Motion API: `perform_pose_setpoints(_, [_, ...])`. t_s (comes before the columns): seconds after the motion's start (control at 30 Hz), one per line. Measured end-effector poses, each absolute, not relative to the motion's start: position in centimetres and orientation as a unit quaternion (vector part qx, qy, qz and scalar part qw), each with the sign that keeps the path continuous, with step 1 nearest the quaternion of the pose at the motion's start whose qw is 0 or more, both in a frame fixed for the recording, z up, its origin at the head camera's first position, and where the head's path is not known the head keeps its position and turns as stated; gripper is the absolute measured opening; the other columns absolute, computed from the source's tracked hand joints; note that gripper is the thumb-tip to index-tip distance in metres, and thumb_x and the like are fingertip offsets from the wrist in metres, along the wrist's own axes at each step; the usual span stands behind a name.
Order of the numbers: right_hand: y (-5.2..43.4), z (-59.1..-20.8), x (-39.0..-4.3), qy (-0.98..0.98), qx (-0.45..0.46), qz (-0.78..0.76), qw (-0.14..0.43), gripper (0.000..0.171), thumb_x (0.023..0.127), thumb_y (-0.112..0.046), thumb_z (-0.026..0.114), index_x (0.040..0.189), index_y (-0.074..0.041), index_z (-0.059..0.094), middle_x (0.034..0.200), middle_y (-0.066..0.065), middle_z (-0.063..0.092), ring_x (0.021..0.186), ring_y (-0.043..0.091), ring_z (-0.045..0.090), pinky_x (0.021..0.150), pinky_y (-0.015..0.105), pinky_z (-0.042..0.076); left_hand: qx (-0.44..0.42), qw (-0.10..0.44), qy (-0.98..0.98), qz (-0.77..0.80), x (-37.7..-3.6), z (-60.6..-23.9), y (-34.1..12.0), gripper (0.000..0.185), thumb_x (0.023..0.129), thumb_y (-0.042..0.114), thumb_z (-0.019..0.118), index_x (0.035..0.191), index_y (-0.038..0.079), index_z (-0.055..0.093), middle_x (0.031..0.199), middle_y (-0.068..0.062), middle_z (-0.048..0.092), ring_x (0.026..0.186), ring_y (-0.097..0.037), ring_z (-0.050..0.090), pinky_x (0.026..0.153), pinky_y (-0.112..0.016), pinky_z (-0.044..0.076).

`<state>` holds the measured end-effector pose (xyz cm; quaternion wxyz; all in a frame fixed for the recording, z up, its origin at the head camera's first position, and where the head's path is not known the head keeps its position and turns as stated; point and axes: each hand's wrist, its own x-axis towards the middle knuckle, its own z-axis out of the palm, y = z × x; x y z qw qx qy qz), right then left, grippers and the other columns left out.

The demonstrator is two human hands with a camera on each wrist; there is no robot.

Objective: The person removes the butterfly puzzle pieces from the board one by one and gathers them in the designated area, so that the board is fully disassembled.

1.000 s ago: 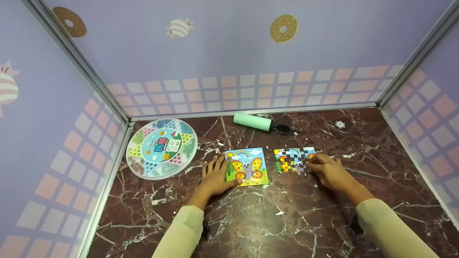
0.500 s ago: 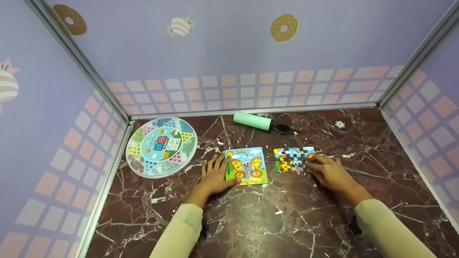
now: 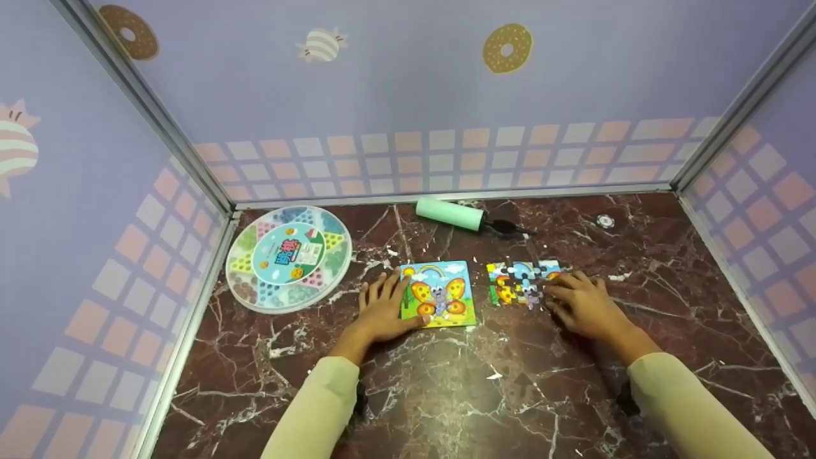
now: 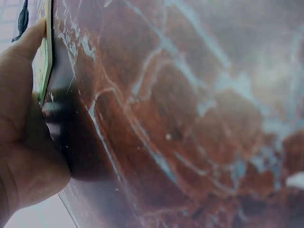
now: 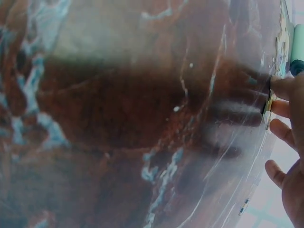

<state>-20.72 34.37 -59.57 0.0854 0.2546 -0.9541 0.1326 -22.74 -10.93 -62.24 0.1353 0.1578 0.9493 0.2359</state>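
Your left hand [image 3: 382, 313] lies spread on the picture card [image 3: 446, 293], mid-frame. Your right hand [image 3: 585, 305] seems to pinch a piece [image 5: 267, 105] at the puzzle [image 3: 528, 291], right of centre. Upper rows look laid out, gaps showing; bottom strip seems left to do.

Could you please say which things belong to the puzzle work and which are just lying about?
In use:
butterfly picture board, under the left hand
jigsaw pieces, at the right hand

Apparently lying about:
round game board
mint-green cylinder
round disc
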Motion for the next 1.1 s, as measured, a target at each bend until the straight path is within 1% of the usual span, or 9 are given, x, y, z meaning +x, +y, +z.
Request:
perform_pose_setpoints(0.17, [33.3,-59.2,-21.2,-0.954,0.247,0.148,0.083,0.031,0.102,-0.025,0.08,0.129,-0.01,0.081,0.132,0.015,0.072,0.124,0.042,0.063,0.1,0.077,0.048,0.158,0.134,0.947,0.245,-22.7,-62.2,-11.0,0.124,0.086,0.086,0.07,0.18,0.022,0.02,0.189,-0.005,0.004,0.174,-0.041,0.002,0.137,-0.071,-0.007])
perform_pose_setpoints(0.23, [32.6,-59.1,-21.4,-0.953,0.249,0.153,0.087,0.032,0.102,-0.026,0.079,0.13,-0.01,0.081,0.131,0.015,0.072,0.123,0.042,0.063,0.102,0.078,0.047,0.159,0.132,0.947,0.246,-22.6,-62.2,-11.0,0.124,0.086,0.086,0.071,0.18,0.022,0.019,0.189,-0.004,0.004,0.174,-0.041,0.002,0.137,-0.071,-0.007])
perform_pose_setpoints(0.37, [30.7,-58.8,-22.0,-0.949,0.259,0.159,0.087,0.035,0.102,-0.028,0.079,0.132,-0.009,0.079,0.136,0.016,0.071,0.125,0.042,0.062,0.104,0.08,0.047,0.159,0.128,0.949,0.241,-22.4,-62.1,-10.9,0.123,0.087,0.085,0.07,0.18,0.022,0.019,0.189,-0.003,0.003,0.174,-0.041,0.003,0.137,-0.07,-0.006])
perform_pose_setpoints(0.47, [29.3,-58.6,-22.3,-0.946,0.269,0.159,0.083,0.039,0.101,-0.029,0.08,0.135,-0.011,0.079,0.136,0.014,0.07,0.125,0.041,0.063,0.104,0.081,0.048,0.159,0.124,0.95,0.237,-22.2,-61.9,-10.8,0.124,0.087,0.086,0.069,0.179,0.02,0.02,0.189,-0.003,0.006,0.174,-0.042,0.005,0.137,-0.071,-0.004])
perform_pose_setpoints(0.63, [27.0,-58.5,-22.7,-0.939,0.292,0.162,0.086,0.039,0.1,-0.029,0.081,0.135,-0.013,0.078,0.135,0.013,0.071,0.122,0.038,0.063,0.099,0.078,0.051,0.156,0.118,0.952,0.235,-22.0,-61.6,-10.7,0.125,0.086,0.087,0.07,0.179,0.019,0.022,0.189,-0.002,0.009,0.173,-0.042,0.007,0.137,-0.071,-0.003])
perform_pose_setpoints(0.77, [25.1,-58.4,-22.9,-0.936,0.304,0.163,0.076,0.037,0.102,-0.031,0.079,0.134,-0.013,0.078,0.135,0.012,0.071,0.124,0.038,0.063,0.102,0.08,0.049,0.159,0.114,0.95,0.244,-22.0,-61.4,-10.7,0.126,0.084,0.088,0.07,0.178,0.018,0.023,0.189,-0.003,0.011,0.173,-0.043,0.008,0.137,-0.071,-0.003])
perform_pose_setpoints(0.87, [23.5,-58.2,-22.9,-0.932,0.315,0.165,0.063,0.039,0.103,-0.033,0.078,0.136,-0.013,0.078,0.138,0.013,0.071,0.128,0.039,0.062,0.104,0.079,0.048,0.161,0.112,0.948,0.25,-22.1,-61.5,-10.8,0.126,0.084,0.087,0.071,0.178,0.019,0.024,0.189,-0.003,0.012,0.173,-0.044,0.009,0.136,-0.072,-0.002])
perform_pose_setpoints(0.97, [21.8,-58.2,-22.9,-0.928,0.33,0.167,0.054,0.039,0.104,-0.033,0.077,0.137,-0.012,0.077,0.139,0.012,0.071,0.129,0.039,0.061,0.103,0.076,0.049,0.158,0.114,0.949,0.247,-22.2,-61.9,-10.8,0.124,0.084,0.084,0.073,0.179,0.021,0.023,0.189,0.0,0.01,0.173,-0.042,0.007,0.137,-0.071,-0.004])
perform_pose_setpoints(1.1, [19.6,-58.1,-22.7,-0.923,0.345,0.168,0.04,0.039,0.105,-0.036,0.077,0.136,-0.014,0.077,0.135,0.009,0.071,0.126,0.035,0.061,0.104,0.073,0.05,0.154,0.112,0.951,0.243,-22.3,-62.2,-10.8,0.123,0.085,0.083,0.074,0.179,0.022,0.023,0.189,0.001,0.01,0.173,-0.042,0.008,0.137,-0.071,-0.002])
